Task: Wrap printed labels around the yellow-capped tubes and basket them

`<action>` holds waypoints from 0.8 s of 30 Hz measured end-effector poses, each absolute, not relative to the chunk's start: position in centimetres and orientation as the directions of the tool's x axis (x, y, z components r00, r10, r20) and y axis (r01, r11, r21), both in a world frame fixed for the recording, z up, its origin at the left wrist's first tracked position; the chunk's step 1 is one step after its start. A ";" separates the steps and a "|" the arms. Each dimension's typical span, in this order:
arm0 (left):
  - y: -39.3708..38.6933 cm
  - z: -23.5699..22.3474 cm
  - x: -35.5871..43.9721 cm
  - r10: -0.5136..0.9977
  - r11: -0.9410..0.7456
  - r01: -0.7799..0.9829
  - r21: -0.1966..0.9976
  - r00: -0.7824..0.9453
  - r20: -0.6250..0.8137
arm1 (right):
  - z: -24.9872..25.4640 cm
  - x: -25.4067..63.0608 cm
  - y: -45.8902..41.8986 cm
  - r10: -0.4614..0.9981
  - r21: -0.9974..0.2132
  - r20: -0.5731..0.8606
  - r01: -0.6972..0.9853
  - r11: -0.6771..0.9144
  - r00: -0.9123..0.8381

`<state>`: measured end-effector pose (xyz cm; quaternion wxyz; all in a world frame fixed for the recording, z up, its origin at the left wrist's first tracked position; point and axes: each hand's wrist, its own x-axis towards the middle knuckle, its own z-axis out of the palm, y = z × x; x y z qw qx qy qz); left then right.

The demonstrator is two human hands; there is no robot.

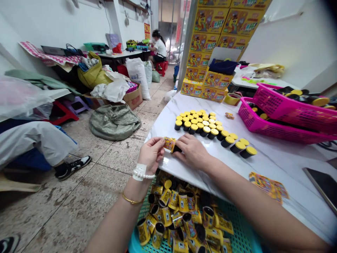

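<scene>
At the table's near edge my left hand (pixel 152 151) pinches the end of a yellow printed label (pixel 169 143). My right hand (pixel 193 150) is closed around a small black cup (pixel 177 149), which lies on its side and is mostly covered by the fingers. The label's other end meets the cup; how much is stuck down is hidden. Just beyond my hands stand rows of black cups with yellow tops (pixel 199 125). Below, a teal basket (pixel 243 225) holds many labelled cups (pixel 183 202), lying in a jumble. More flat labels (pixel 267 184) rest by my right forearm.
Two stacked pink baskets (pixel 289 112) with cups sit at the right. A phone (pixel 322 186) lies on the white table (pixel 231 175). Yellow cartons (pixel 210 45) are piled behind. Sacks (pixel 114 121) line the floor at left. A seated person's leg (pixel 39 144) is near; another person (pixel 159 47) sits farther back.
</scene>
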<state>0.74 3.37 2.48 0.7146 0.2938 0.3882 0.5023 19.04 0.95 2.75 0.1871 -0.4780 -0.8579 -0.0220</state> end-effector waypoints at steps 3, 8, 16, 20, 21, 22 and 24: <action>3.3 2.5 0.6 0.957 0.291 -0.463 0.837 0.135 -0.258 | 2.6 19.1 1.0 0.850 -0.228 0.346 0.843 0.487 -0.397; 3.3 2.9 0.4 0.932 0.360 -0.441 0.822 0.202 -0.300 | 3.0 20.0 1.7 0.949 -0.705 0.283 0.641 0.302 -0.136; 3.8 3.6 -0.4 0.871 0.491 -0.530 0.691 0.291 -0.396 | 3.7 20.8 2.0 0.980 -0.826 0.193 0.531 0.191 -0.052; 3.8 3.7 -0.4 0.824 0.566 -0.552 0.612 0.363 -0.434 | 3.6 20.5 2.4 0.987 -0.989 0.147 0.033 0.145 0.062; 3.7 3.7 -0.3 0.813 0.582 -0.560 0.589 0.381 -0.441 | 3.5 20.3 2.5 0.988 -0.988 0.133 -0.066 0.138 0.076; 3.7 3.7 -0.2 0.802 0.596 -0.569 0.566 0.398 -0.445 | 3.4 20.1 2.5 0.989 -0.982 0.123 -0.131 0.133 0.083; 3.7 3.7 0.1 0.786 0.617 -0.586 0.525 0.427 -0.448 | 3.1 19.7 2.5 0.990 -0.976 0.112 -0.180 0.125 0.081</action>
